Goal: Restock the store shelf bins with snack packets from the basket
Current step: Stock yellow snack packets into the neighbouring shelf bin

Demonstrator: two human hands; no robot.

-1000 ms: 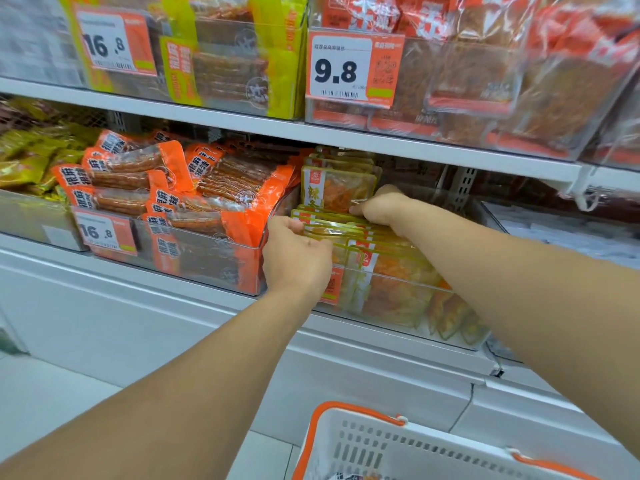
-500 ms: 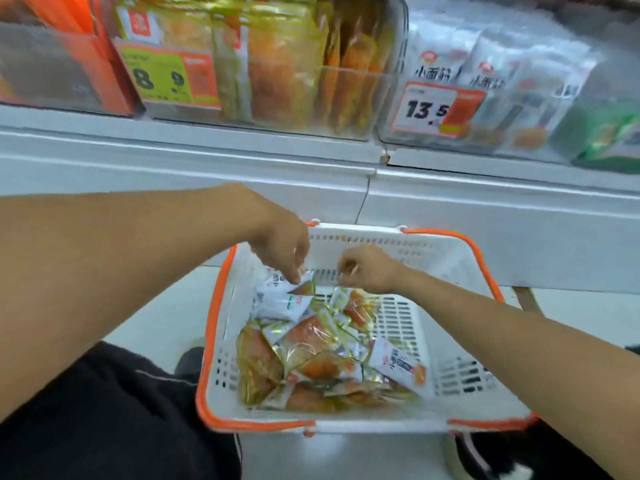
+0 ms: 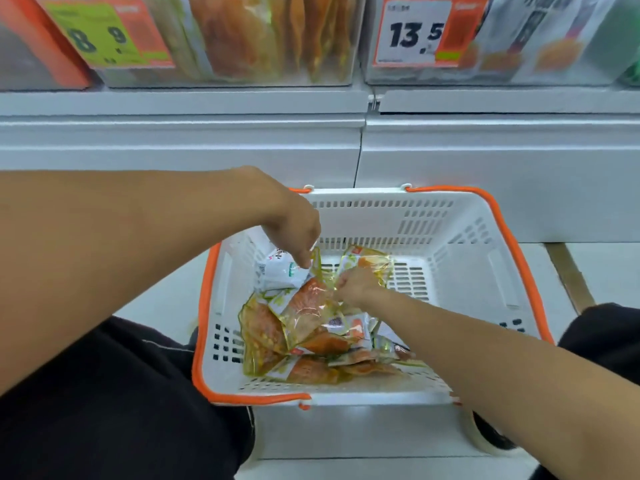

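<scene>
Along the top left, a clear shelf bin [image 3: 221, 39] holds upright orange-and-yellow snack packets, with a green-and-orange price tag [image 3: 110, 32] reading 8.9 on its front. Below it runs the white shelf ledge [image 3: 180, 129].

Left forearm crosses from the left edge over a dark-trousered knee [image 3: 114, 403]. Left hand [image 3: 294, 230] hangs over the basket's far left corner, fingers curled downward, tips pinching the top edge of a yellow-trimmed packet [image 3: 313, 299]; a white packet [image 3: 280, 271] lies just beside the fingertips, against the basket's left wall.

White basket [image 3: 460, 237] with orange rim sits on the floor between the knees. Snack packets [image 3: 311, 355] lie heaped across its left half and near edge; its right half shows bare slotted floor.

Right hand [image 3: 356, 287] reaches in from the lower right, fingers curled, gripping the same yellow-trimmed packet near the basket's middle. Another packet [image 3: 369, 263] lies just beyond the knuckles, toward the far wall.

Top right, a second bin [image 3: 540, 39] carries a 13.5 tag [image 3: 415, 31], white packs behind it, blurred.
</scene>
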